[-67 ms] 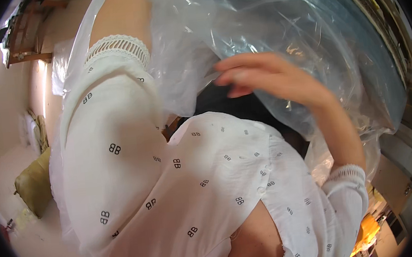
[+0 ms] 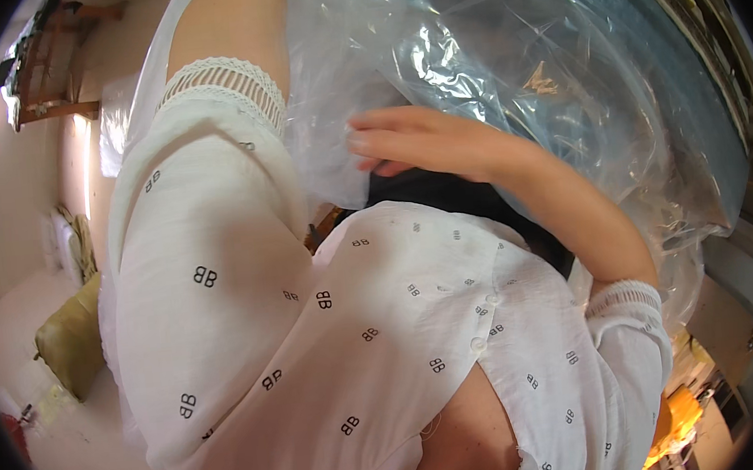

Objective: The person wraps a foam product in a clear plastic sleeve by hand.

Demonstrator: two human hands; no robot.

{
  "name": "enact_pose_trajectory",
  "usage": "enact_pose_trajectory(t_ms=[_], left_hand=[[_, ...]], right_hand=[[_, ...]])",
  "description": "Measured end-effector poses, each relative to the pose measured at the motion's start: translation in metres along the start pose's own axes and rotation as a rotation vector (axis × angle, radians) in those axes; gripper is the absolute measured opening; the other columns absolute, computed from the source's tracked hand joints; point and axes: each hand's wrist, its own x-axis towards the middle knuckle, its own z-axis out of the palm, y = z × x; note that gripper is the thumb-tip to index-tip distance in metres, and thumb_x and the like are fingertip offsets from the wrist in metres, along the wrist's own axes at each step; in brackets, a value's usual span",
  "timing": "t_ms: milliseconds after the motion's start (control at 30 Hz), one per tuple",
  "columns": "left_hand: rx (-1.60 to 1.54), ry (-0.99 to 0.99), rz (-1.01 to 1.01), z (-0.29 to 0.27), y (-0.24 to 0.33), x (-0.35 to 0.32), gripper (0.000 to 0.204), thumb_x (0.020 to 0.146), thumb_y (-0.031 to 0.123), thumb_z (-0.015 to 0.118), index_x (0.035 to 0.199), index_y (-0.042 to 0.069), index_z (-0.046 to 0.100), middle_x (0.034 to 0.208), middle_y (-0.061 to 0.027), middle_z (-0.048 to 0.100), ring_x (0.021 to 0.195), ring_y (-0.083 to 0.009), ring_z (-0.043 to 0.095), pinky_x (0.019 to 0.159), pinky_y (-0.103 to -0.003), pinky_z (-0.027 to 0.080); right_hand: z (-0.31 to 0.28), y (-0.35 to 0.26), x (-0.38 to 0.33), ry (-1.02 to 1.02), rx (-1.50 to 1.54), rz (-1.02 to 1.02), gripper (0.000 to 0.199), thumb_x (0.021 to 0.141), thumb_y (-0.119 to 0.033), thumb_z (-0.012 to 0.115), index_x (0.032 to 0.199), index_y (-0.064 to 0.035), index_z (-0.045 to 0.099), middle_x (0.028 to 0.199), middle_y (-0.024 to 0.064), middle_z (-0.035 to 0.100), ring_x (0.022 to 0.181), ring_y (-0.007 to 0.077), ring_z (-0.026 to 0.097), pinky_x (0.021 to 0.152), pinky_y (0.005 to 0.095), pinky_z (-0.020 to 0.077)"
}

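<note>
Nearest the camera, a white shirt with small black marks filled the lower and middle frame, its buttoned front running down toward the lower right. Two sleeves ended in lace cuffs, one at the upper left and one at the lower right.

From the lower-right cuff a bare forearm rose toward the centre, ending in the right hand. That hand lay flat and open, fingers stretched toward the left and close together, resting against the clear plastic sheet; it pressed on the film rather than gripping it, as far as could be seen. Just below the hand a dark cloth showed between the shirt and the plastic.

The other forearm ran up from the upper-left cuff and left the frame at the top edge, so the left hand was out of view and its grip could not be told.

The plastic sheet was large, crinkled and shiny, billowing across the whole upper right of the frame and hanging down the right side, touching the shirt near the centre.

Farther off, at the lower left, a pale floor held an olive cushion. At the upper left a wooden shelf hung on a pale wall. At the lower right edge something orange showed, too small to identify.
</note>
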Motion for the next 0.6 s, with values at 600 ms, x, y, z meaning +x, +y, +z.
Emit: enact_pose_trajectory(t_ms=[600], left_hand=[[-0.499,0.097,0.034,0.061,0.115,0.017,0.022,0.078,0.019,0.055,0.083,-0.002,0.056,0.084,-0.0211,0.059,0.082,-0.038,0.056,0.074,-0.043,0.043]], right_hand=[[-0.044,0.097,-0.094,0.663,-0.174,-0.437,0.026,0.082,-0.01,0.057,0.106,-0.0009,0.059,0.097,0.0089,0.063,0.095,0.0156,0.056,0.083,0.0282,0.0437]])
